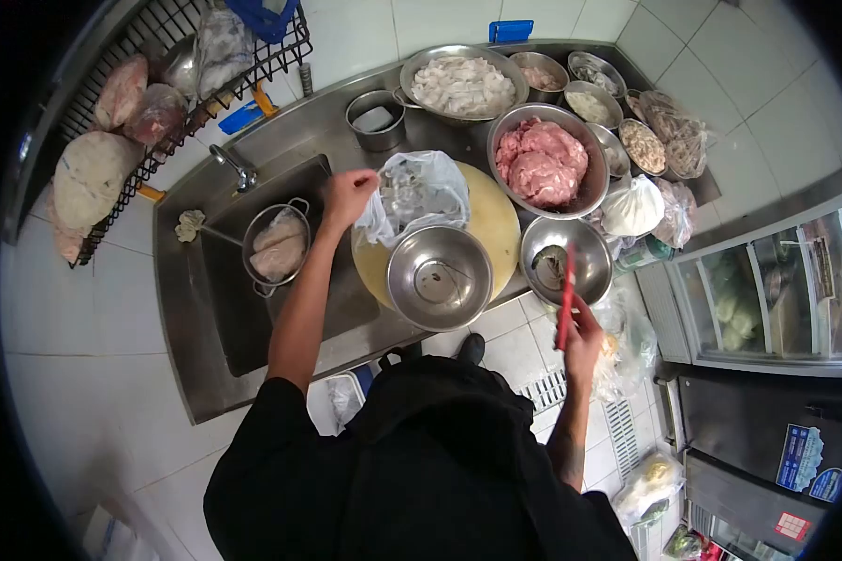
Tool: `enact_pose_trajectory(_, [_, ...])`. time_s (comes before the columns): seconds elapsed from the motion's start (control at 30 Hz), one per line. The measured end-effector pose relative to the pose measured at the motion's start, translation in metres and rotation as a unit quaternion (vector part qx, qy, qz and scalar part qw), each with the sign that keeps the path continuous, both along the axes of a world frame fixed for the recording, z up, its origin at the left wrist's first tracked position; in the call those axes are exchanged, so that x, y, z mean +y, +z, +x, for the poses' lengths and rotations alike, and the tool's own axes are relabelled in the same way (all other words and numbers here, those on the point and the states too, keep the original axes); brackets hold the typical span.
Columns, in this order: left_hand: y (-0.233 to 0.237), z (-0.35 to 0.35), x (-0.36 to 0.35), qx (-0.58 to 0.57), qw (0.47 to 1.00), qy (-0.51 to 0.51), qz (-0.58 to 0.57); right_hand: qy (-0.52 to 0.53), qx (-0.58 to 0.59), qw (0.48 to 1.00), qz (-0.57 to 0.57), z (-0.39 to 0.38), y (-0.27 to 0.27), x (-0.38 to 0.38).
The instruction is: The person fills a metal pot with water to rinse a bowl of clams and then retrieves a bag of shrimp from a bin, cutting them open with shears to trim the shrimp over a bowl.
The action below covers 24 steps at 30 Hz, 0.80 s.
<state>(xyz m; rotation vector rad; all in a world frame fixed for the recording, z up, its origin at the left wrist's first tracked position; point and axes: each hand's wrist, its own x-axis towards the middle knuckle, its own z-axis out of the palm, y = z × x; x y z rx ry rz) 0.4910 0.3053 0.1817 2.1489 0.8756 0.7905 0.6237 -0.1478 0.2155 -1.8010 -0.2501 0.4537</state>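
Observation:
My left hand is closed at the left edge of a clear plastic bag with pale greyish contents. The bag lies on a round yellowish cutting board. My right hand grips a long, slim red tool; its exact kind I cannot make out. The tool's far end is over a steel bowl holding a small dark piece, perhaps a shrimp. Between my hands, another steel bowl with a little liquid and a few scraps rests on the board's front edge.
In the sink sits a colander of pale meat, near the faucet. Behind the board stand a large bowl of ground meat, a colander of white pieces and several smaller bowls. A wire rack overhangs the left.

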Motion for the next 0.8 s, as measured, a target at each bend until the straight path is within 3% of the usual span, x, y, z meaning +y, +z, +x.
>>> enact_pose_trajectory(0.1, [-0.006,0.0,0.005,-0.084,0.993,0.069,-0.042,0.077,-0.06,0.995,-0.003,0.003,-0.008,0.049])
enact_pose_trajectory(0.17, [-0.029,-0.004,0.014,0.05,0.991,0.111,-0.05,0.071,-0.113,0.989,-0.058,-0.001,-0.022,0.08])
enact_pose_trajectory(0.23, [-0.045,-0.011,0.018,0.04,0.992,0.098,-0.076,0.074,-0.207,0.962,-0.159,-0.011,-0.032,0.095])
enact_pose_trajectory(0.3, [-0.047,-0.017,0.015,0.026,0.992,0.096,-0.071,0.045,-0.271,0.947,-0.164,-0.017,-0.073,0.095])
enact_pose_trajectory(0.43, [-0.049,-0.024,0.004,0.018,0.992,0.087,-0.084,0.071,-0.07,0.982,-0.163,-0.022,-0.075,0.093])
enact_pose_trajectory(0.57, [-0.04,-0.026,-0.015,-0.027,0.995,0.091,-0.031,0.072,-0.029,0.993,-0.093,-0.034,-0.069,0.102])
enact_pose_trajectory(0.63, [-0.036,-0.03,-0.029,-0.036,0.995,0.086,-0.019,0.077,-0.094,0.988,-0.093,-0.035,-0.079,0.102])
enact_pose_trajectory(0.73, [-0.031,-0.031,-0.043,-0.01,0.999,-0.04,0.026,0.062,-0.048,0.992,-0.097,-0.027,-0.075,0.093])
enact_pose_trajectory(0.77, [-0.026,-0.026,-0.046,-0.013,0.999,-0.038,0.025,0.048,-0.025,0.994,-0.097,-0.025,-0.075,0.087])
enact_pose_trajectory(0.8, [-0.023,-0.018,-0.05,-0.036,0.995,-0.09,0.037,0.04,-0.054,0.993,-0.097,-0.025,-0.075,0.08])
